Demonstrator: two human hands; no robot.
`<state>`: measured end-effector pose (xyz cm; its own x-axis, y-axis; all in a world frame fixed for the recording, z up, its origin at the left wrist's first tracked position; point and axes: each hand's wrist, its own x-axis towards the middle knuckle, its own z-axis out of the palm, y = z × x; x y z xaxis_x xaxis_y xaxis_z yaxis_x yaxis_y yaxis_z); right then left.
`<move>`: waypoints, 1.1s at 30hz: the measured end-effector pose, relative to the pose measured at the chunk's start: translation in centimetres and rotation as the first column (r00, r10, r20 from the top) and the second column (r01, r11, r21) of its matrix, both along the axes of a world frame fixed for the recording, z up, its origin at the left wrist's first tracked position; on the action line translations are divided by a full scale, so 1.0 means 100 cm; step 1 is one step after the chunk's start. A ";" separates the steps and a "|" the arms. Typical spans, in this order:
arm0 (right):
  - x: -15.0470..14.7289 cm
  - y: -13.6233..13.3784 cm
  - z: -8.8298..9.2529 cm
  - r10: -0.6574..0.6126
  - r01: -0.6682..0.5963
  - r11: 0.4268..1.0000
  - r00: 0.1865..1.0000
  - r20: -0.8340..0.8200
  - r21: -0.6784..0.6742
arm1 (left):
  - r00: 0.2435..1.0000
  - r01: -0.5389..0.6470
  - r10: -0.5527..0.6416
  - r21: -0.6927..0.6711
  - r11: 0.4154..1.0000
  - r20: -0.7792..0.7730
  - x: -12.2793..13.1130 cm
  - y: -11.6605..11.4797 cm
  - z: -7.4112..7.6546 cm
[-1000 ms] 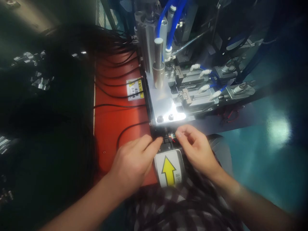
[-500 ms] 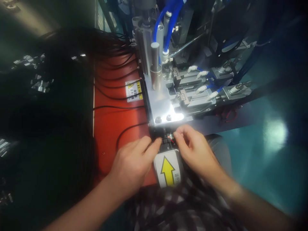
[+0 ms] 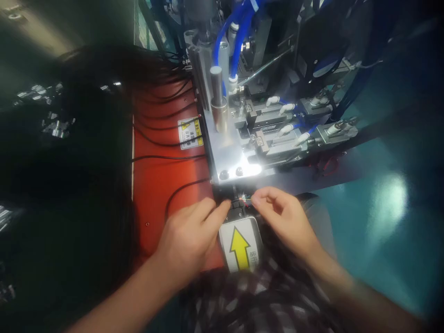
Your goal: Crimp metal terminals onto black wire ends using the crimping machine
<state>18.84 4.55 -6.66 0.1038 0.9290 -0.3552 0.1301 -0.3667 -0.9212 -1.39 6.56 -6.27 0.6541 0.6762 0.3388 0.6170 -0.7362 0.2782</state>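
My left hand (image 3: pixel 189 238) lies on the red machine bed (image 3: pixel 159 178), its fingers closed and its fingertips pressing a thin black cable down into a small black fixture (image 3: pixel 237 204). From the right, my right hand (image 3: pixel 282 219) pinches the tiny coloured wire ends (image 3: pixel 245 199) of that cable at the same fixture. Both hands meet just in front of the shiny metal plate (image 3: pixel 227 159). Below the fixture sits a white label with a yellow arrow (image 3: pixel 240 244).
Behind the plate stand a steel cylinder post (image 3: pixel 218 99), blue air hoses (image 3: pixel 231 27) and pneumatic clamps (image 3: pixel 277 125). Several black cables (image 3: pixel 166 141) cross the red bed beside a yellow warning sticker (image 3: pixel 189 132). A dark heap of cables (image 3: pixel 65 162) fills the left. A teal floor (image 3: pixel 385 208) lies at the right.
Both hands stay at the fixture, with only slight finger shifts. The view has drifted a little, so the machine sits slightly more to the left.
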 end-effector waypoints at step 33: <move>0.002 0.004 -0.004 -0.026 0.026 1.000 1.000 0.001 0.017 | 1.000 -0.004 0.004 0.000 1.000 -0.002 0.000 0.000 0.003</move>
<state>19.04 4.96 -7.10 0.1282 0.9318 -0.3395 0.1220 -0.3546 -0.9270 -1.35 6.54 -5.98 0.6522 0.6787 0.3377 0.6203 -0.7339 0.2769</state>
